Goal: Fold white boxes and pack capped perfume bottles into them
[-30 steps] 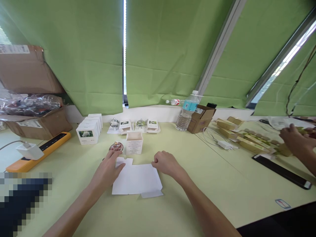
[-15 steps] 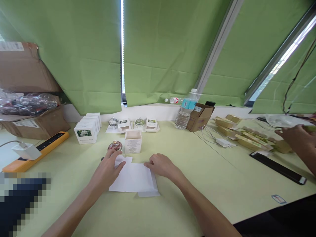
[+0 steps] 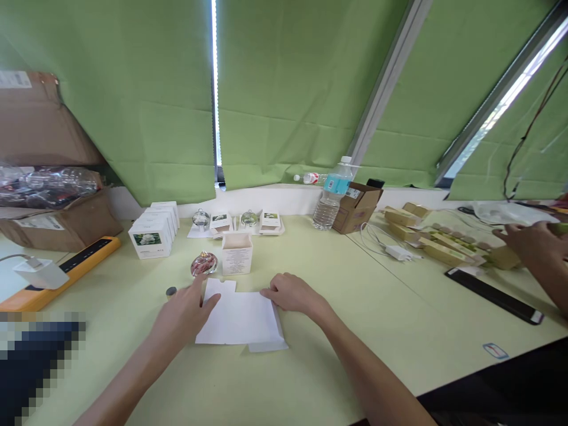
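A flat white card sheet (image 3: 239, 319) with flaps lies on the pale green table (image 3: 337, 307) in front of me. My left hand (image 3: 184, 313) rests on its left edge, fingers stretched out flat. My right hand (image 3: 293, 294) presses on its upper right corner with the fingers curled down. Just beyond the sheet stand a round glass bottle with pink inside (image 3: 203, 264) and an open white box (image 3: 236, 253). A small dark cap (image 3: 171, 291) lies left of my left hand.
A row of white boxes (image 3: 153, 232) and more glass bottles with cards (image 3: 235, 221) stand farther back. A water bottle (image 3: 331, 198) and a brown carton (image 3: 358, 207) sit right of them. An orange power strip (image 3: 62, 278) lies at left. Another person's hand (image 3: 535, 248) works at right.
My left hand has slid back from the glass bottle and uncovered the small dark cap. My right hand has shifted a little left on the sheet.
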Motion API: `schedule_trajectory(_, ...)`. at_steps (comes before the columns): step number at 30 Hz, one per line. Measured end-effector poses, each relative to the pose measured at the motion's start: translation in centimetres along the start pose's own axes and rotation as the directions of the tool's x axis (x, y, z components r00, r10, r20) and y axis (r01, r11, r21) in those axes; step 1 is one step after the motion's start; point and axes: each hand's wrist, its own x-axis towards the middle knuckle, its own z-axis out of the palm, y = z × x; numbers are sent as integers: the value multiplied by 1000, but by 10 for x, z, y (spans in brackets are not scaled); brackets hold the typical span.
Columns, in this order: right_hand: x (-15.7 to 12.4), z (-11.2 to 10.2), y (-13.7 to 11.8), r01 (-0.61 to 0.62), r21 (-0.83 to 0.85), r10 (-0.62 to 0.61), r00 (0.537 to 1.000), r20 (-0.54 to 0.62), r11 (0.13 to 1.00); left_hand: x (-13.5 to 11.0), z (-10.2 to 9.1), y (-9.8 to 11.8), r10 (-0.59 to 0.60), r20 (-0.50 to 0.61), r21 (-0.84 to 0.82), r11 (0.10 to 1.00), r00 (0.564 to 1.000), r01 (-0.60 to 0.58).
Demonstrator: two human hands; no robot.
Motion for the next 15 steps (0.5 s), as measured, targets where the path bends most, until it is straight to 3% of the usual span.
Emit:
schedule_trajectory(4, 0, 0, 0, 0, 6, 0, 1000, -7, 1000, 1, -2, 2, 40, -48, -131, 990, 998, -46)
schedule_trajectory(7, 1, 1, 0, 13, 22, -13, 1000, 5, 1000, 0, -7, 6, 50, -38, -342, 938, 998, -60)
schedule_trajectory(11, 2, 3, -1, 29, 40, -30, 999, 14, 999, -6, -17, 18, 70, 82, -692, 722, 994, 6)
schedule_trajectory(15, 2, 3, -2, 41, 66, -42, 999, 12, 997, -10, -19, 26, 92, 119, -812, 581, 989, 44)
